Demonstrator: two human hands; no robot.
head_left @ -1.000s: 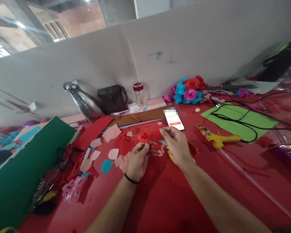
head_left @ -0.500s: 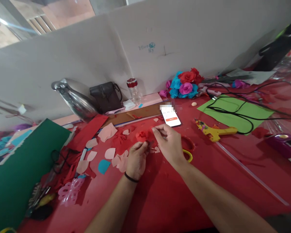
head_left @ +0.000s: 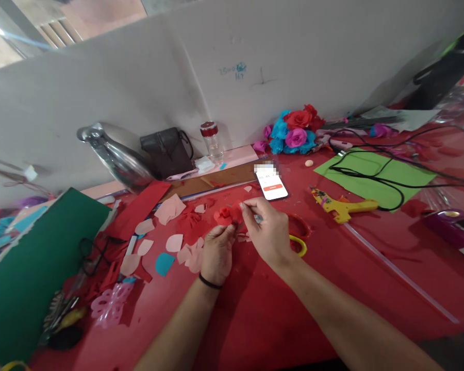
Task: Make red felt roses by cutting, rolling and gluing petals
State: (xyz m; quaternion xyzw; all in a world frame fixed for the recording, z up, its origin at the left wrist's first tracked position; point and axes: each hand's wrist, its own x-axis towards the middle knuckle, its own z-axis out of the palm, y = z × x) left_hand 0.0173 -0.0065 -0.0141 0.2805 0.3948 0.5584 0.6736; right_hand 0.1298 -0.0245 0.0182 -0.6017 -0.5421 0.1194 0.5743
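Note:
A small red paper flower (head_left: 224, 215) is pinched at its base between the thumb and fingers of my left hand (head_left: 217, 252). My right hand (head_left: 268, 229) is just to its right, thumb and index finger closed on a red petal (head_left: 237, 208) beside the flower. Whether that petal is joined to the flower cannot be made out. Pink cut petals (head_left: 170, 208) and one blue petal (head_left: 165, 264) lie on the table left of my hands. Partly behind my right hand are scissors with a yellow handle (head_left: 299, 246).
A phone (head_left: 271, 180) lies beyond my hands. To the right are a yellow glue gun (head_left: 342, 208), its clear stick and green paper (head_left: 371, 172) under black cables. Paper flowers (head_left: 297, 131), a glass jar (head_left: 212, 143) and a steel jug (head_left: 118, 157) stand at the back.
My right hand and the red petal have moved slightly left, closer to the flower. The whole view has shifted a little. Both hands keep their pinch.

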